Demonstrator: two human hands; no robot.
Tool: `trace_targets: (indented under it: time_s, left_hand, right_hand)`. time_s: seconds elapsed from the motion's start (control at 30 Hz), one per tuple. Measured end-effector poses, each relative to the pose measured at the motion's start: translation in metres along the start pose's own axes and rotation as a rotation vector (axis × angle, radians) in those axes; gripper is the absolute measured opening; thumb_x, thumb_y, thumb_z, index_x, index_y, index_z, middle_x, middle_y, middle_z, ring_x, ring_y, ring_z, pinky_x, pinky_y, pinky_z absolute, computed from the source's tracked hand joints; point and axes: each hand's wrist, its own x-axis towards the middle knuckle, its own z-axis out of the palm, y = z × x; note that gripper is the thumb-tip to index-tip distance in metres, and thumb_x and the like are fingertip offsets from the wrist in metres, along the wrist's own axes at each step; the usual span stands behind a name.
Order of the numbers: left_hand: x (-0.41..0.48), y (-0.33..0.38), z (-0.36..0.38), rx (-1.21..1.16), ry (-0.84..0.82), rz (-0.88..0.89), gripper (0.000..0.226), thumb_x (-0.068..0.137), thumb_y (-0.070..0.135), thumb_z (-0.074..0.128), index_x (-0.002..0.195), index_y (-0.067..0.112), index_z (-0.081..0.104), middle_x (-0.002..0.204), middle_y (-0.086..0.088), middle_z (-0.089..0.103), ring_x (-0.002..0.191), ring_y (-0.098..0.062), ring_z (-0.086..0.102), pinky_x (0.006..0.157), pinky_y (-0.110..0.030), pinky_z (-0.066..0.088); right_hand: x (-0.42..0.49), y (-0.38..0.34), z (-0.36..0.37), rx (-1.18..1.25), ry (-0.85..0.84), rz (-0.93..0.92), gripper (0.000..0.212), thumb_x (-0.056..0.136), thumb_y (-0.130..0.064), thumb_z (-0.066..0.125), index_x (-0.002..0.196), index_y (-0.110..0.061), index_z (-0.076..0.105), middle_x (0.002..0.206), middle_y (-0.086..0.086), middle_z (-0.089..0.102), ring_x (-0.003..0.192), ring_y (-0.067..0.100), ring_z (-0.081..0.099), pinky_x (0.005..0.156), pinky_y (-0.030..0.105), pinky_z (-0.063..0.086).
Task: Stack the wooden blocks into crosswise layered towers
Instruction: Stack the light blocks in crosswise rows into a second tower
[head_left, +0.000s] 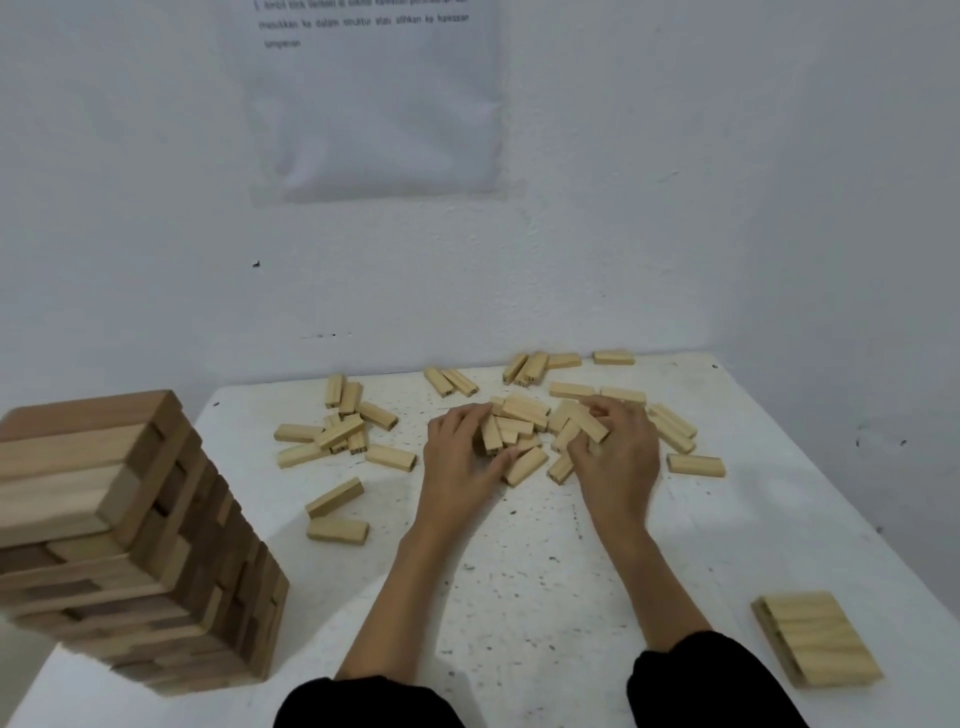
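Wooden blocks (519, 410) scattered mid-table (519, 571) — my left hand (462, 452) and right hand (618, 457) each curl round pieces in the heap. Risk: tall tower (130, 545) sits near the table's left edge — a careless left elbow could topple it.

White table (550, 582), top speckled with dark chips, pushed against a white plaster wall (701, 208). Above the table a printed paper sheet (379, 114) is stuck to the wall, text blurred. Small dark mark (255, 264) below the sheet. Soft even light.
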Motion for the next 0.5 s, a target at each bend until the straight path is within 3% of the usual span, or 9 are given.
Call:
trace_targets:
  time_s: [0.1,0.23,0.33,0.5]
  left_hand:
    - [0.000,0.000,-0.002,-0.043,-0.003,-0.021,0.062,0.073,0.044,0.068,0.129,0.021,0.054,0.117,0.015,0.048,0.112,-0.004,0.033,0.095,-0.018,0.031]
    - [0.001,0.000,-0.006,-0.165,0.013,-0.065,0.066,0.062,0.056,0.067,0.120,0.024,0.060,0.112,0.011,0.054,0.110,-0.005,0.044,0.094,-0.012,0.033]
    - [0.001,-0.004,-0.005,-0.191,0.040,-0.090,0.068,0.060,0.057,0.070,0.118,0.022,0.061,0.114,0.006,0.056,0.113,-0.009,0.046,0.098,-0.022,0.036]
    - [0.003,-0.006,-0.005,-0.200,0.060,-0.148,0.054,0.072,0.027,0.081,0.121,0.018,0.060,0.122,0.001,0.056,0.119,-0.015,0.047,0.103,-0.034,0.039]
  right_hand:
    - [0.004,-0.003,0.004,0.010,0.005,-0.080,0.043,0.071,0.004,0.064,0.109,-0.015,0.067,0.096,0.005,0.058,0.086,0.018,0.051,0.072,0.030,0.042]
    - [0.020,-0.002,0.018,-0.007,-0.053,-0.072,0.024,0.077,0.000,0.063,0.095,-0.012,0.073,0.097,0.006,0.058,0.091,0.026,0.053,0.073,0.037,0.047]
    - [0.031,-0.002,0.027,-0.127,-0.108,-0.105,0.019,0.081,-0.002,0.064,0.096,-0.008,0.073,0.100,0.007,0.061,0.094,0.026,0.051,0.073,0.037,0.049]
    - [0.042,0.003,0.032,-0.235,-0.388,-0.071,0.031,0.082,-0.026,0.070,0.107,-0.008,0.070,0.117,0.006,0.055,0.112,0.022,0.040,0.084,0.021,0.033]
